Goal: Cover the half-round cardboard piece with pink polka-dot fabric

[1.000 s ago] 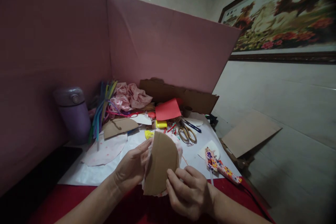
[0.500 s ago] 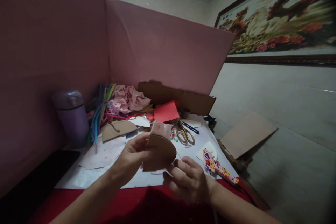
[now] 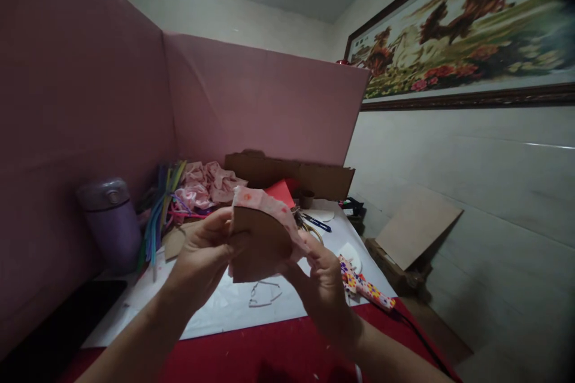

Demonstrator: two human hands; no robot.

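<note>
A brown cardboard piece with a curved edge is held up over the table. Pale pink patterned fabric backs it and sticks out past the curve. My left hand grips its left side, thumb on the cardboard face. At the right, my right hand pinches the fabric and cardboard edge between thumb and fingers. Below the piece, a thin drawn or wire-like outline shows on the white sheet. The gold-handled scissors behind are mostly hidden by the piece and my right hand.
A purple bottle, a bundle of pipe cleaners and crumpled pink fabric stand at the left back. Red paper and a dark blue cutter lie behind. A flower-patterned glue gun with its cord sits at the right.
The cardboard piece has been raised and shifted left, showing more of the fabric. My right hand has come up from below and now grips the right edge. The camera view has tilted up.
</note>
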